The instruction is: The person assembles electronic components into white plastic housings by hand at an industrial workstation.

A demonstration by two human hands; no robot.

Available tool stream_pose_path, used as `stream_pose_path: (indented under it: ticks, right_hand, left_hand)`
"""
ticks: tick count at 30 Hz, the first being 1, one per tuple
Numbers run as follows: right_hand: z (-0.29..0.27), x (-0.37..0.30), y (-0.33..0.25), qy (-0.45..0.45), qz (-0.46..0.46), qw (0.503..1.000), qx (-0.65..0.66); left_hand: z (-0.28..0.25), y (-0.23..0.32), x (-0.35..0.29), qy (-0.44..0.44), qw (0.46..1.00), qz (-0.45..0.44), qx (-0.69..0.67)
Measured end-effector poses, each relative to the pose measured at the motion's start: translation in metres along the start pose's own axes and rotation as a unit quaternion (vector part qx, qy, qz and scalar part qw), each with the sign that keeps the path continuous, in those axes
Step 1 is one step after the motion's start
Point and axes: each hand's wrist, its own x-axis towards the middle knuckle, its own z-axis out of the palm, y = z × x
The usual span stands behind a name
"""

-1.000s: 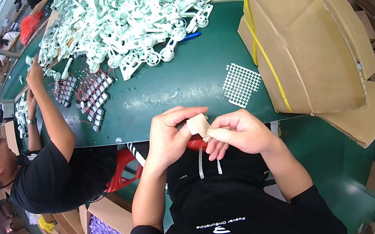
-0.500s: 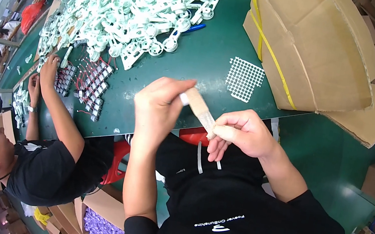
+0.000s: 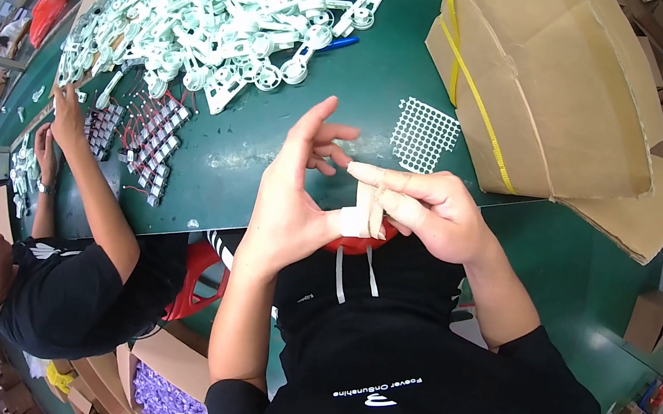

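Note:
Over the table's near edge, my left hand (image 3: pixel 284 199) has its fingers spread apart and its thumb stretched toward the right. White and tan tape (image 3: pixel 360 216) goes around that thumb near its tip. My right hand (image 3: pixel 452 219) is closed in a pinch on the tan strip beside the thumb. Some of its fingers also look wrapped in tan tape. Exactly where the strip ends is hidden by the right fingers. Beyond the hands lies a white sheet with a grid of round holes (image 3: pixel 423 137), touched by neither.
A large heap of pale green plastic parts (image 3: pixel 214 18) covers the far left of the green table (image 3: pixel 272 139), with a blue pen (image 3: pixel 343 43) at its edge. Wired modules (image 3: pixel 154 145) lie nearer. Cardboard (image 3: pixel 557 87) with yellow strapping stands right. A co-worker (image 3: pixel 69 285) sits left.
The strip was stretched between both hands; now it is folded around my left thumb. My left fingers have opened out, and my right hand has come closer to the left.

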Motion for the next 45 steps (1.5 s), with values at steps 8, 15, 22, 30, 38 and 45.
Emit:
stream_pose_path:
  ticks: [8,15,22,30,38,45]
  right_hand:
    - [0.007,-0.009,-0.012,-0.074,-0.021,0.973,-0.217]
    - [0.013,-0.012,-0.014,-0.041,0.056,0.995,-0.076]
    - [0.019,-0.011,-0.01,-0.005,0.054,0.997,-0.056]
    - [0.011,0.0,-0.001,-0.021,0.231,0.971,0.055]
    - [0.02,0.001,-0.008,-0.005,0.241,0.97,-0.006]
    - [0.008,0.014,-0.012,-0.036,0.291,0.953,0.082]
  left_hand:
    - [-0.011,0.001,-0.001,-0.004,0.991,0.103,-0.09]
    - [-0.024,0.019,0.008,-0.054,0.998,0.038,-0.019]
    - [-0.017,-0.015,-0.006,-0.009,0.961,-0.172,-0.216]
    - [-0.016,-0.008,-0.008,0.081,0.953,0.234,0.177]
    - [-0.012,0.0,-0.021,0.114,0.992,-0.052,-0.004]
    - [-0.03,0.024,0.002,0.006,0.902,0.292,0.319]
